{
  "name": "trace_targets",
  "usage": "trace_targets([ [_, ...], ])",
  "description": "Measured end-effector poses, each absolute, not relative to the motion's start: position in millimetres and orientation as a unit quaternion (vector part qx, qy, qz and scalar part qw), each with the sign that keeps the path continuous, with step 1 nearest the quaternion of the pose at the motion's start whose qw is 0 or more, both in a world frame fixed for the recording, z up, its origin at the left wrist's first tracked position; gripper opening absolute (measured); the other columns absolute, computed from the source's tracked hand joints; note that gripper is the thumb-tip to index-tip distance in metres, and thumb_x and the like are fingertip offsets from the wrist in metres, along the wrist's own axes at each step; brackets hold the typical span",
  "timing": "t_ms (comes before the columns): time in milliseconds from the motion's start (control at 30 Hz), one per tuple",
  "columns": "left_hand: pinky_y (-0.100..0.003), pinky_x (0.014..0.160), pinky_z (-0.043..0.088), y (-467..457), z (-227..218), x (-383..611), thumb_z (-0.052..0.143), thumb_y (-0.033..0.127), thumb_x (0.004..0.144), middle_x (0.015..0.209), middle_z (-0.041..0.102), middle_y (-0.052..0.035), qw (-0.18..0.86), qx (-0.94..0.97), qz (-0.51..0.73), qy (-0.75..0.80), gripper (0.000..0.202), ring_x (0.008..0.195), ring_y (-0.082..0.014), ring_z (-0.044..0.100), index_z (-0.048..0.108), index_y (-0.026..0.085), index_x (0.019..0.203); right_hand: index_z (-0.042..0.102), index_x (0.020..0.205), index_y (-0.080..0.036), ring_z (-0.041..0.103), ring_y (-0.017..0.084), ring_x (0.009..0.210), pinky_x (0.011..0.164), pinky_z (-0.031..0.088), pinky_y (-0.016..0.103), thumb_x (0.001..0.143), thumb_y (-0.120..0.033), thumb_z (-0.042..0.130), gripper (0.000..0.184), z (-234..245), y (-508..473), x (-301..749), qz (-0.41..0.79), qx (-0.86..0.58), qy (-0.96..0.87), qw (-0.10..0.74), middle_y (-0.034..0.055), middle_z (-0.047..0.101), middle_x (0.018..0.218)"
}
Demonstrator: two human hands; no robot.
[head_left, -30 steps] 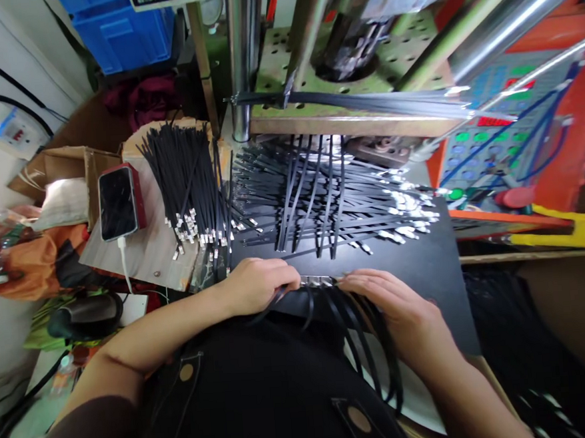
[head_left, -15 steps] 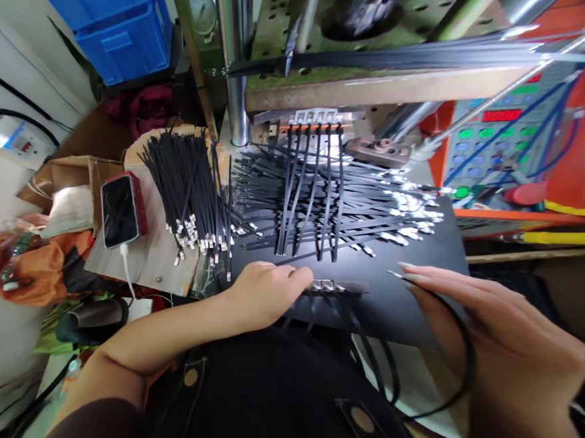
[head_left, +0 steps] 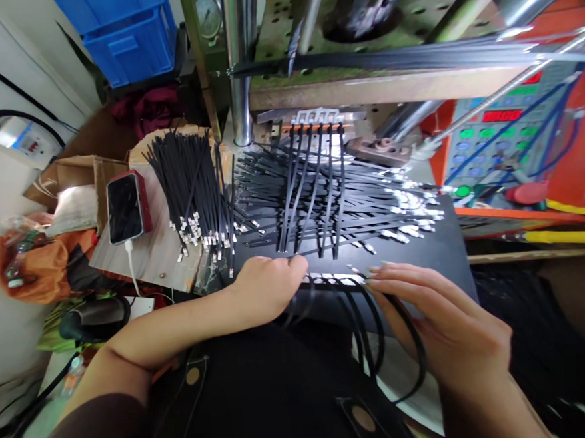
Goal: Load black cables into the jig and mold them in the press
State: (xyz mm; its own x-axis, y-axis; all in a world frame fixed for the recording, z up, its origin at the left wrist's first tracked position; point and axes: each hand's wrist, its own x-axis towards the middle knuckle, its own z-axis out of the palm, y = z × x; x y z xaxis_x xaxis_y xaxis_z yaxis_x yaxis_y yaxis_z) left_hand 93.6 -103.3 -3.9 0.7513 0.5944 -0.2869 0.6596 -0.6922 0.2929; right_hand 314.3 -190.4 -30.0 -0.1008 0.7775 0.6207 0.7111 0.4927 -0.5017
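Left hand (head_left: pixel 272 287) curled over one end of metal bar (head_left: pixel 339 280); right hand (head_left: pixel 444 312) pinches black cable (head_left: pixel 422 351) at other end. Risk: slack left grip could tilt bar; hanging cables (head_left: pixel 380 333) between hands might snag

One left hand (head_left: pixel 264 287) and one right hand (head_left: pixel 444 308) are seen, with one bar (head_left: pixel 334 278) between them. Two heaps of black cables are laid out: one left heap (head_left: pixel 184 180) and one middle heap (head_left: pixel 370 187) on the desk (head_left: pixel 445 252), both too tangled to be counted. About six lined-up cables (head_left: pixel 339 189) are set over the middle heap, and one bundle (head_left: pixel 391 57) is laid across one press (head_left: pixel 398 86). Two blue crates (head_left: pixel 130 53), one dial gauge (head_left: pixel 208 15), one phone (head_left: pixel 125 207) and one white lead (head_left: pixel 132 269) are found left; one red knob (head_left: pixel 527 194) and one control panel (head_left: pixel 469 134), right.
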Motion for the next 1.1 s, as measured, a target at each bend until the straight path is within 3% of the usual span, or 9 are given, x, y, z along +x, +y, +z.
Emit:
trace_targets([
  [233,-0.026,0.065,0.045,-102.1,-25.1,80.8,0.060,0.025,0.095,0.087,0.073,0.0022,0.304,0.877,0.026,0.372,0.008,0.077,-0.0173,0.070,0.060,0.021,0.102,0.069,0.102,-0.021,0.071,0.017,0.097,0.094,0.057,0.029,0.084,-0.002,0.069,0.026,-37.6,-193.5,316.8,0.055,-0.513,-0.733,0.443,0.0049,0.071,0.101],
  [400,-0.027,0.066,0.046,-106.3,-24.0,83.8,0.058,0.020,0.094,0.084,0.072,0.0008,0.269,0.884,0.015,0.383,0.006,0.078,-0.0187,0.070,0.060,0.020,0.099,0.068,0.102,-0.022,0.071,0.017,0.097,0.093,0.058,0.030,0.085,-0.003,0.068,0.025,-40.3,-192.3,318.7,0.068,-0.510,-0.739,0.434,0.0050,0.071,0.102],
  [600,-0.032,0.065,0.052,-107.7,-5.3,106.0,0.054,0.012,0.093,0.085,0.073,-0.0054,0.182,0.919,-0.084,0.339,0.011,0.076,-0.0247,0.072,0.059,0.016,0.102,0.068,0.104,-0.022,0.071,0.018,0.098,0.091,0.059,0.030,0.085,-0.002,0.067,0.028,-38.6,-189.2,315.8,0.067,-0.502,-0.749,0.428,0.0049,0.071,0.102],
  [700,-0.035,0.076,0.057,-101.6,-3.4,98.8,0.050,0.008,0.095,0.091,0.073,-0.0069,0.180,0.940,-0.062,0.284,0.017,0.084,-0.0242,0.073,0.060,0.014,0.107,0.069,0.106,-0.023,0.072,0.019,0.100,0.094,0.059,0.031,0.085,0.000,0.063,0.031,-34.9,-191.0,315.0,0.071,-0.493,-0.756,0.425,0.0048,0.072,0.103],
  [867,-0.029,0.102,0.052,-93.4,0.2,81.5,0.055,0.011,0.097,0.130,0.067,-0.0065,0.279,0.912,0.091,0.285,0.037,0.118,-0.0169,0.065,0.055,0.018,0.134,0.070,0.103,-0.021,0.072,0.019,0.097,0.091,0.062,0.033,0.084,-0.004,0.068,0.026,-26.2,-187.9,303.2,0.082,-0.466,-0.759,0.447,0.0052,0.073,0.100],
  [967,-0.028,0.106,0.050,-99.3,1.0,85.4,0.045,0.020,0.105,0.129,0.069,-0.0053,0.248,0.932,0.136,0.227,0.034,0.120,-0.0153,0.065,0.055,0.019,0.137,0.072,0.109,-0.024,0.072,0.019,0.099,0.092,0.061,0.035,0.088,-0.005,0.063,0.030,-22.0,-181.7,292.2,0.076,-0.445,-0.771,0.450,0.0041,0.074,0.099],
  [1100,-0.029,0.104,0.053,-105.6,-12.4,78.5,0.037,0.018,0.107,0.125,0.072,-0.0057,0.198,0.943,0.160,0.216,0.037,0.116,-0.0149,0.068,0.059,0.018,0.135,0.068,0.122,-0.027,0.072,0.019,0.103,0.096,0.060,0.034,0.089,-0.006,0.063,0.039,-24.1,-183.6,299.6,0.067,-0.464,-0.781,0.414,0.0031,0.075,0.107],
])
